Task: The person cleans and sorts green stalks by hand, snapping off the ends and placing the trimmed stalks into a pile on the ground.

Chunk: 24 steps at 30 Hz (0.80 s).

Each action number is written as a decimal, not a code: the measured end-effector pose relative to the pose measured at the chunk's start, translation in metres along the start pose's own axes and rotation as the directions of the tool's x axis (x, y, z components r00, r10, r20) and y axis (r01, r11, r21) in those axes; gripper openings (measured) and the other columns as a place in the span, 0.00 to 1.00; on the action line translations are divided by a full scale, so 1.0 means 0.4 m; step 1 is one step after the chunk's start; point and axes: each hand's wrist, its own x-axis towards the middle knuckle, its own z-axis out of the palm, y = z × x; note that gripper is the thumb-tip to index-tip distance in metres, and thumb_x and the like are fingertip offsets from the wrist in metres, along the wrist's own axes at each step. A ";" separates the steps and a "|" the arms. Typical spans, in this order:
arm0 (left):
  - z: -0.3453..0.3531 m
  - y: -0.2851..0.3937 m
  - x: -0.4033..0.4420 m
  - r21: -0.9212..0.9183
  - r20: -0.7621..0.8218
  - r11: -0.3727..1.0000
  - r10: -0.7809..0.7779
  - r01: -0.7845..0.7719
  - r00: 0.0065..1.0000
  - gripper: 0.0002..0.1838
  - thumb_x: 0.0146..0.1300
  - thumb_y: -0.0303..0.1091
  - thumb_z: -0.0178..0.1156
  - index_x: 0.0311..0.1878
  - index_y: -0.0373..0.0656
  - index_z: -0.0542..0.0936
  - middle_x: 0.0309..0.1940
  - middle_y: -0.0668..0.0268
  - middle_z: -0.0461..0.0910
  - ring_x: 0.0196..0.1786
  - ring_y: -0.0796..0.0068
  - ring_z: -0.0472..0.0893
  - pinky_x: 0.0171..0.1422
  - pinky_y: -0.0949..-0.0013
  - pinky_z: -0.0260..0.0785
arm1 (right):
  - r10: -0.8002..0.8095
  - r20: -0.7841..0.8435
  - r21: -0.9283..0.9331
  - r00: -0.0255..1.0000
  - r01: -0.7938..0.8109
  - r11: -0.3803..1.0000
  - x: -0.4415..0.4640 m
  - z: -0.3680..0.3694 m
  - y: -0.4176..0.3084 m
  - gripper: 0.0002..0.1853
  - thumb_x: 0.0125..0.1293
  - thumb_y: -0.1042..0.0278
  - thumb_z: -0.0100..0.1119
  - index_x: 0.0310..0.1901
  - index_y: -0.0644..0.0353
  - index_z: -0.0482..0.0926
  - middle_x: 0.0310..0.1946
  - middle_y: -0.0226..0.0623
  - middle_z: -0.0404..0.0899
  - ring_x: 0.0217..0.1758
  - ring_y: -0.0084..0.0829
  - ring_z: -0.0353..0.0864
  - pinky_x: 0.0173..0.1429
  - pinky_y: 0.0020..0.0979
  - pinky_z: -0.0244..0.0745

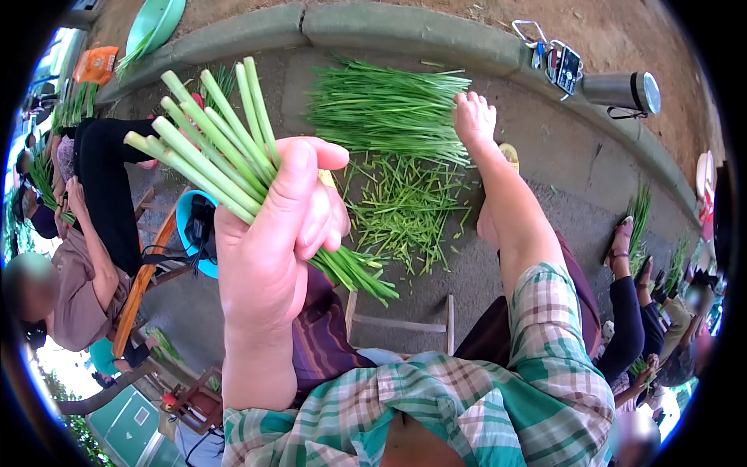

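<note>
Left hand (284, 210): fingers closed around a bundle of green stalks (214, 156), pale ends between 10 and 11 o'clock. Right hand (473, 121): at the 3 o'clock edge of the long-stalk pile (389, 109); from here I cannot tell its grip. Cut pieces (405, 202): at the pile's 6 o'clock.

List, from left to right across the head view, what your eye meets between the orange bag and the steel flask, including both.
Orange bag → pale green basin → blue basin → left hand → pile of long green stalks → right hand → mobile phone → steel flask.
</note>
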 end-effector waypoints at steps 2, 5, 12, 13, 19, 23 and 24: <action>0.001 0.003 -0.004 0.003 -0.006 1.000 0.003 -0.003 1.000 0.14 0.74 0.37 0.53 0.45 0.34 0.79 0.17 0.76 0.65 0.19 0.88 0.63 0.25 0.77 0.61 | 0.021 0.065 0.001 0.998 -0.021 1.000 0.002 -0.009 -0.003 0.08 0.61 0.71 0.53 0.41 0.52 0.79 0.44 0.36 0.78 0.53 0.37 0.77 0.53 0.43 0.69; -0.005 0.004 -0.010 0.018 -0.050 1.000 -0.024 0.025 0.998 0.14 0.74 0.38 0.54 0.45 0.35 0.79 0.18 0.76 0.66 0.19 0.89 0.63 0.26 0.78 0.62 | 0.027 0.157 0.000 0.987 -0.028 1.000 -0.004 -0.011 -0.012 0.08 0.61 0.71 0.54 0.40 0.52 0.80 0.45 0.36 0.79 0.55 0.38 0.77 0.54 0.44 0.68; -0.020 0.010 0.003 0.020 -0.073 1.000 -0.008 0.009 0.997 0.13 0.72 0.38 0.57 0.43 0.37 0.80 0.18 0.77 0.67 0.20 0.89 0.64 0.26 0.79 0.63 | 0.084 0.169 0.346 0.982 -0.139 0.928 -0.043 -0.034 -0.009 0.08 0.59 0.63 0.57 0.38 0.54 0.81 0.36 0.41 0.84 0.40 0.44 0.84 0.45 0.42 0.78; -0.021 0.011 0.005 0.012 -0.073 1.000 0.001 0.000 0.997 0.13 0.72 0.38 0.57 0.43 0.37 0.80 0.18 0.77 0.67 0.20 0.89 0.64 0.26 0.79 0.63 | 0.079 0.160 0.341 0.984 -0.131 0.931 -0.045 -0.050 -0.009 0.08 0.59 0.63 0.57 0.38 0.54 0.81 0.36 0.41 0.84 0.40 0.44 0.84 0.45 0.42 0.78; 0.003 0.002 0.015 0.075 -0.154 0.995 0.079 -0.068 0.985 0.11 0.70 0.36 0.59 0.43 0.37 0.81 0.19 0.78 0.66 0.20 0.89 0.62 0.27 0.79 0.58 | 0.009 0.709 0.660 0.705 -0.668 0.345 -0.051 -0.257 -0.014 0.09 0.64 0.68 0.62 0.42 0.62 0.80 0.31 0.34 0.84 0.32 0.21 0.82 0.36 0.26 0.79; 0.012 -0.022 0.026 0.523 -0.057 0.808 0.349 -0.270 0.935 0.06 0.65 0.32 0.64 0.41 0.41 0.83 0.23 0.74 0.75 0.28 0.84 0.74 0.33 0.76 0.67 | -0.118 0.710 0.703 0.694 -0.708 0.068 -0.069 -0.428 -0.027 0.08 0.67 0.68 0.62 0.42 0.62 0.77 0.33 0.33 0.82 0.32 0.18 0.79 0.39 0.25 0.80; 0.020 -0.034 0.028 0.585 0.020 0.717 0.453 -0.378 0.891 0.06 0.64 0.31 0.65 0.41 0.41 0.83 0.26 0.72 0.77 0.30 0.81 0.76 0.36 0.73 0.69 | -0.129 0.683 0.728 0.719 -0.684 0.048 -0.080 -0.481 -0.040 0.07 0.68 0.68 0.61 0.42 0.61 0.77 0.36 0.32 0.81 0.32 0.19 0.79 0.41 0.27 0.82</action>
